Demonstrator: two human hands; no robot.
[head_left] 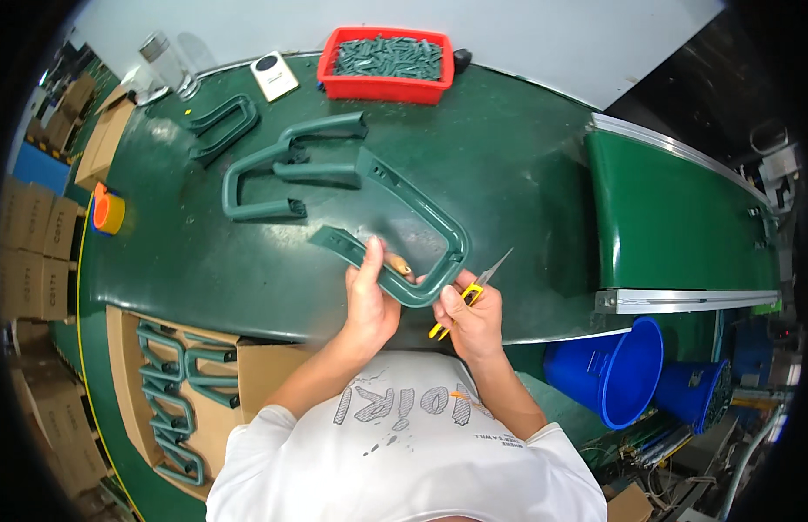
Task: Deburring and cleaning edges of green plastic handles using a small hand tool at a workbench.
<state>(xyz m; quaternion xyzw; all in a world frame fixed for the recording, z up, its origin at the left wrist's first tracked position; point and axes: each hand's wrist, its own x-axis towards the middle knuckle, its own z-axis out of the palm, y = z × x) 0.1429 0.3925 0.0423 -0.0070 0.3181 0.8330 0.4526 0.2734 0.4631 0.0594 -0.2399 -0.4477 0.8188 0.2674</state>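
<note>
A dark green U-shaped plastic piece (456, 239), like a handle, is held up over the table between both hands. My left hand (371, 300) is closed round its lower arm, thumb on top. Beside the left fingers shows a tan, wooden-looking handle (397, 263); the rest of that object is hidden. With the fingers of my right hand (475, 317) I grip the piece's lower right corner. That hand also holds yellow-handled scissors (472, 294), their blades pointing away to the upper right. Other U-shaped green pieces (234, 187) lie just beyond, to the left.
At the back stands a red bin (386, 90) of small green parts, near a white scale-like device (274, 76). A cardboard box (125, 365) of green pieces is lower left. Right are a green conveyor (682, 209) and blue buckets (606, 372). Orange tape (109, 212) sits far left.
</note>
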